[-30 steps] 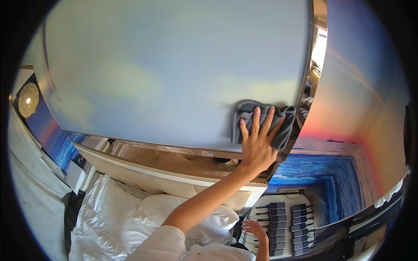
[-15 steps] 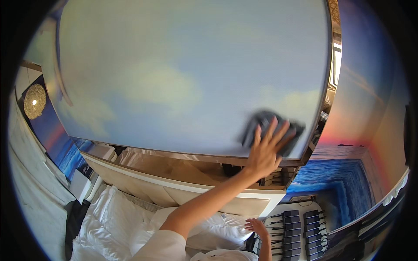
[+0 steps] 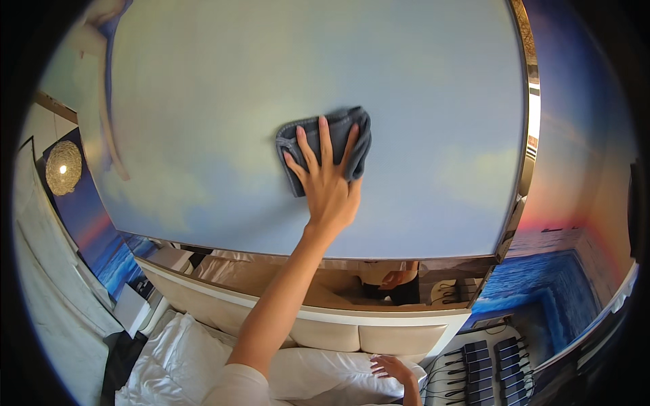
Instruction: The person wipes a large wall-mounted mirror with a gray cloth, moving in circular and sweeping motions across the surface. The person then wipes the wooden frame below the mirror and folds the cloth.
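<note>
My left hand (image 3: 330, 189) presses a dark grey cloth (image 3: 338, 135) against a large, smooth panel (image 3: 420, 101) printed with pale blue sky and yellowish clouds. Its fingers spread over the cloth, which is bunched up at the right side; the thumb is mostly hidden. Low on the right, my right hand (image 3: 391, 367) hangs with fingers stretched out and holds nothing. It appears above or in front of the white pillow (image 3: 318, 372); whether it touches the pillow I cannot tell.
Below the panel runs a mirror strip (image 3: 271, 274), then a cream padded headboard (image 3: 325, 336) and white bedding (image 3: 169, 365). Several black box-shaped devices with cables (image 3: 479, 372) stand at lower right. A round woven lamp (image 3: 63, 168) glows at left, near a pale curtain (image 3: 57, 291).
My left hand has slid the cloth up and left across the panel, from its lower right corner to nearer the middle. The view has shifted slightly. My right hand stays low, fingers out.
</note>
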{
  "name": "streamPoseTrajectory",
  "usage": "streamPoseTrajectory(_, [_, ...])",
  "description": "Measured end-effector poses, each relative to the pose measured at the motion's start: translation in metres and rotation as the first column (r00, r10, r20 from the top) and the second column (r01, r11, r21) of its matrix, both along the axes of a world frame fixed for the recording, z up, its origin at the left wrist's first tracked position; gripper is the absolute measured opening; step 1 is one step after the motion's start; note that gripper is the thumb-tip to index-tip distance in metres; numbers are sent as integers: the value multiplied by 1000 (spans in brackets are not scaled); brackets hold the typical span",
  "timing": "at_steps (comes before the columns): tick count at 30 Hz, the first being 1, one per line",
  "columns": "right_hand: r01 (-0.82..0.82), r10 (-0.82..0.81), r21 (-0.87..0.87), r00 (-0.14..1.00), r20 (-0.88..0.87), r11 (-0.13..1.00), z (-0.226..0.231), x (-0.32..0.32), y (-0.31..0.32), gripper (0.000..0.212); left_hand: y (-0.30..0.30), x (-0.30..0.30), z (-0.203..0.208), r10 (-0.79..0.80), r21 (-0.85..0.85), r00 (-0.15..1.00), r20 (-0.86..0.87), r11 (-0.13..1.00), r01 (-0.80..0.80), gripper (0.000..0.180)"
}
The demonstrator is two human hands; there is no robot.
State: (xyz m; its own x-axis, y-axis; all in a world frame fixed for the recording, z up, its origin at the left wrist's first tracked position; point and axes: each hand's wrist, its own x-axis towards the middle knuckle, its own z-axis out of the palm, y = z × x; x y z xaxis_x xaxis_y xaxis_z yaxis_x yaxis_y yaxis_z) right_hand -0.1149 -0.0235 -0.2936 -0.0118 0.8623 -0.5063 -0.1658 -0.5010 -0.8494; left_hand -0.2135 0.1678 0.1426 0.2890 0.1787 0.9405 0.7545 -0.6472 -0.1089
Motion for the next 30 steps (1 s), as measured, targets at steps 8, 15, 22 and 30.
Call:
streamPoseTrajectory(8, [106,-107,-22,994,-26,994,26,49,-39,39,-70,89,-111,-342,-324,909,-240,911,257,82])
streamPoseTrajectory(15, [260,-260,-31,965,-25,965,39,116,-77,38,-79,143,17,-159,30,984,76,987,157,71])
streamPoseTrajectory(22, [212,-208,-71,976,60,975,64,139,-87,37,-112,195,-106,-256,-137,941,-220,963,230,78])
streamPoseTrajectory(30, [212,-212,-12,977,13,977,55,146,-90,34,-127,201,-23,-246,-147,962,-115,962,228,64])
